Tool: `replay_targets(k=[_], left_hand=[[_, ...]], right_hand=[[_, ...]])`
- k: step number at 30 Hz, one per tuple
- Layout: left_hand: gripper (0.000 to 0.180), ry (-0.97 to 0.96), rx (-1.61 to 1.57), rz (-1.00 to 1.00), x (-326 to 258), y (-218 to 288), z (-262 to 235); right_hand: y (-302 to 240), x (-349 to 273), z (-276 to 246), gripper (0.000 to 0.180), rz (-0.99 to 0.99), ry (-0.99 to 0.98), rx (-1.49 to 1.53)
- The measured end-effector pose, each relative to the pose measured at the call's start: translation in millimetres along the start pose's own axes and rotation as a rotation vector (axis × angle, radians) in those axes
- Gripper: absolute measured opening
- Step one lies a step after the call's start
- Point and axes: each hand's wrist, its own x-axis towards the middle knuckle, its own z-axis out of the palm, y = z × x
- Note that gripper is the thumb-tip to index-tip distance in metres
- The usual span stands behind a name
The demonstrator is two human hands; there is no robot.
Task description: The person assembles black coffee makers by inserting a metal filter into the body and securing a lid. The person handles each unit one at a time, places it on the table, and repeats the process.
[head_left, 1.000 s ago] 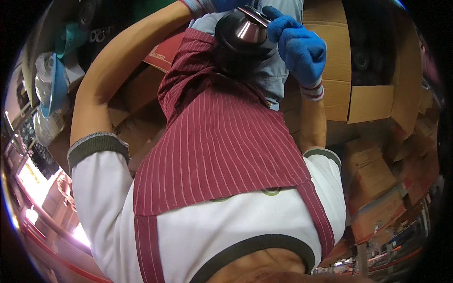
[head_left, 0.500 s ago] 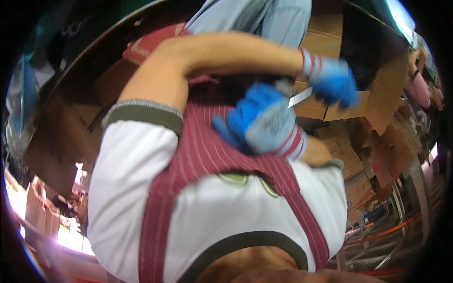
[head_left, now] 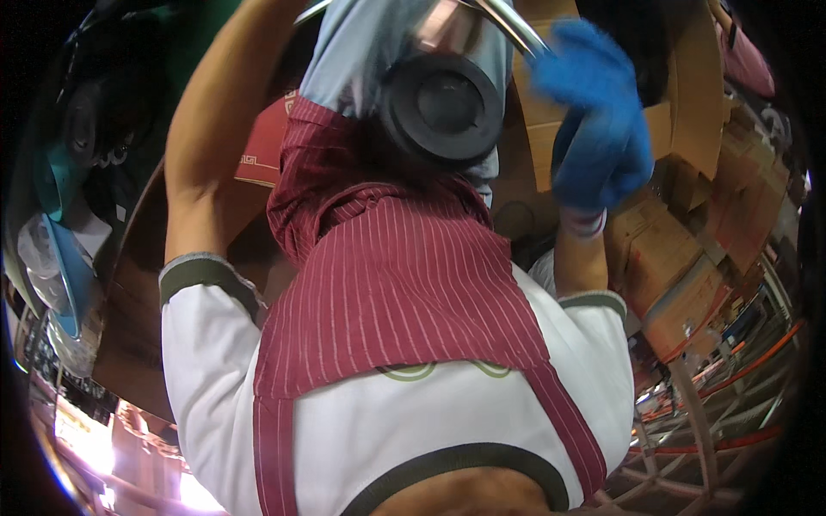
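Apron stripes fill the middle of the head view: a dark red, white-lined apron (head_left: 404,284) hangs over a white short-sleeved shirt (head_left: 404,430) with dark cuffs, seen from close above. Near the top edge, a round black disc-shaped object (head_left: 441,107) with a recessed centre sits in front of the person's pale blue trousers (head_left: 353,52), just above the apron's upper fold. A shiny metal part (head_left: 508,21) curves up from the disc toward the top of the frame and ends beside the right hand.

The right hand (head_left: 598,129), in a fuzzy blue glove with a pale striped cuff, is raised at upper right. Its fingers (head_left: 572,52) curl loosely toward the end of the metal part; motion blur makes it impossible to tell whether they are clasped on the metal or merely against it. The bare right forearm drops from the glove to the shirt sleeve below.

The left arm (head_left: 215,146) is bare and bent, rising from the left sleeve to the top edge, where the left hand passes out of sight, so its fingers cannot be judged.

Stacked brown cardboard boxes (head_left: 680,258) crowd the right side behind the gloved hand. A red box with a pale border pattern (head_left: 262,150) shows between the left arm and the apron. Teal and clear plastic items (head_left: 56,249) line the far left rim, and orange metal framing (head_left: 731,387) runs along the lower right.
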Motion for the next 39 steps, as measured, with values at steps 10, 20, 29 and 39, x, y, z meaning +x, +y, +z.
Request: replay_targets(k=[10, 20, 29, 39], left_hand=[[0.054, 0.23, -0.926, -0.809, -112, -10, -40], [0.055, 0.23, -0.304, -0.928, -98, 83, 27], [0.049, -0.299, 0.36, -0.365, -128, 174, 29], [0.048, -0.286, 0.729, -0.598, -115, 196, 80]], right_hand=[[44, -37, 22, 0.07, 0.677, 0.443, 1.293], [26, -44, 21, 0.079, 0.518, 0.638, 1.665], [105, -16, 74, 0.047, 0.681, 0.351, 1.641], [144, 0, 112, 0.046, 0.863, 0.184, 1.751]])
